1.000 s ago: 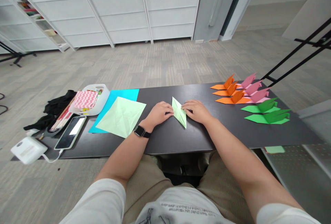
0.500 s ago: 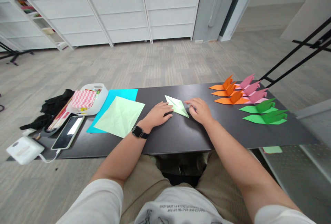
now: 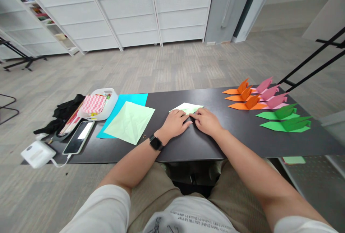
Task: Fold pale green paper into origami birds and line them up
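Observation:
A folded piece of pale green origami paper (image 3: 186, 106) lies on the dark table in front of me, its near part covered by my fingers. My left hand (image 3: 175, 122) rests on its left side, fingers stretched out and lying flat, thumb apart. From the right, my right hand (image 3: 207, 121) presses on it with an outstretched index finger, the tip close to the left fingertips. Left of my hands, a creased pale green sheet (image 3: 129, 123) lies over blue paper (image 3: 134, 98).
Finished paper cranes stand at the right: orange (image 3: 244, 104), pink (image 3: 272, 102) and green (image 3: 287, 125). At the left are a white basket (image 3: 111, 105), a phone (image 3: 78, 138), a white power bank (image 3: 37, 154) with a cable, and black cloth (image 3: 68, 108).
The folded paper has turned so its long side runs left to right. My right hand has come in beside the left, and both now press on the paper. The view has shifted slightly.

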`<act>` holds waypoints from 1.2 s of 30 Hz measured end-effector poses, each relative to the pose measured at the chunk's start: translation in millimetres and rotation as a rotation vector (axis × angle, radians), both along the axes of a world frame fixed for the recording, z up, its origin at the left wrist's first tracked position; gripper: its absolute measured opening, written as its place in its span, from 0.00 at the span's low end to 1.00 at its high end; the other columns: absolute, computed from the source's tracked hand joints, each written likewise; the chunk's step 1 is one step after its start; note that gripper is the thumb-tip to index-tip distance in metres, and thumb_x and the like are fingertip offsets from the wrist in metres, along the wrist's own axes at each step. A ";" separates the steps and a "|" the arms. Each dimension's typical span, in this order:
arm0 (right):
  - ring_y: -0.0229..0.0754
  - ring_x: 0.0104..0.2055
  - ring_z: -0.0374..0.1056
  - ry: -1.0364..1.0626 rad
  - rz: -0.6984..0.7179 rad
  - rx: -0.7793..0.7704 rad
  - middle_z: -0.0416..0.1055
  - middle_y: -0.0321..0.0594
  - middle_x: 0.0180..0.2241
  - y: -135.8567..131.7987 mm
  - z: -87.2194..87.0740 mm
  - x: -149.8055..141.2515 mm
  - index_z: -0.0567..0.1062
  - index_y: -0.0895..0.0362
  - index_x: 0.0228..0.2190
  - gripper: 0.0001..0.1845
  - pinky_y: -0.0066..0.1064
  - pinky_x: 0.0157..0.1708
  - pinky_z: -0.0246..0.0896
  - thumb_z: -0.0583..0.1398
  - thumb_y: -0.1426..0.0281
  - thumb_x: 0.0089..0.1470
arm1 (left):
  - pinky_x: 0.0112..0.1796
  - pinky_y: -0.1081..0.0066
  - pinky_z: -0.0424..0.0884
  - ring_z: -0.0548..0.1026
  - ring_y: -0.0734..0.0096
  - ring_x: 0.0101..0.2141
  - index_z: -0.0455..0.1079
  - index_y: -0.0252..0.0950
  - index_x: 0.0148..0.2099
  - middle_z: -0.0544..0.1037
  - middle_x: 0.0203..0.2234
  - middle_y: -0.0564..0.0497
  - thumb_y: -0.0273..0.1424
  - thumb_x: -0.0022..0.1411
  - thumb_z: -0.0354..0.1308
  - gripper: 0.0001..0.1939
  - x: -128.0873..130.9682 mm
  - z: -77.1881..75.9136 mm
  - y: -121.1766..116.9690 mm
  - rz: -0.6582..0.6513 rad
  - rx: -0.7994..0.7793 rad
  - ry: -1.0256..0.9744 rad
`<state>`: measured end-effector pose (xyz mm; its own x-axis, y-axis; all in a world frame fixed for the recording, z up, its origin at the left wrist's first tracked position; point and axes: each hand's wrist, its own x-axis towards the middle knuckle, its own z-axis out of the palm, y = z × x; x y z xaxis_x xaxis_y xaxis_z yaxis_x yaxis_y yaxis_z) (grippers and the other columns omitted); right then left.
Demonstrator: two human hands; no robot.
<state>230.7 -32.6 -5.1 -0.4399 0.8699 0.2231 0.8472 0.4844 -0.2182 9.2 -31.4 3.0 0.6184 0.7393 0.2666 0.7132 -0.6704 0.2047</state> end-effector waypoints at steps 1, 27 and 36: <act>0.52 0.47 0.68 -0.007 -0.011 0.002 0.75 0.48 0.43 0.4 -0.2 0.4 0.82 0.48 0.56 0.23 0.40 0.47 0.65 0.57 0.72 0.64 | 0.58 0.51 0.66 0.72 0.52 0.54 0.78 0.40 0.58 0.78 0.51 0.42 0.45 0.76 0.53 0.21 0.2 0.7 -0.3 0.010 -0.004 0.005; 0.51 0.44 0.72 0.015 -0.430 -0.020 0.76 0.47 0.43 15.3 0.3 40.5 0.85 0.47 0.52 0.22 0.38 0.39 0.66 0.57 0.72 0.62 | 0.53 0.53 0.67 0.72 0.53 0.53 0.78 0.44 0.59 0.79 0.54 0.45 0.43 0.75 0.55 0.19 -3.6 1.1 1.2 0.045 -0.064 0.000; 0.50 0.43 0.70 0.161 -0.374 0.157 0.76 0.46 0.42 19.2 -6.8 41.4 0.84 0.51 0.51 0.24 0.38 0.41 0.67 0.56 0.72 0.59 | 0.56 0.52 0.67 0.72 0.53 0.54 0.78 0.43 0.59 0.79 0.54 0.44 0.43 0.76 0.54 0.19 -4.4 -2.1 3.0 0.016 -0.059 -0.020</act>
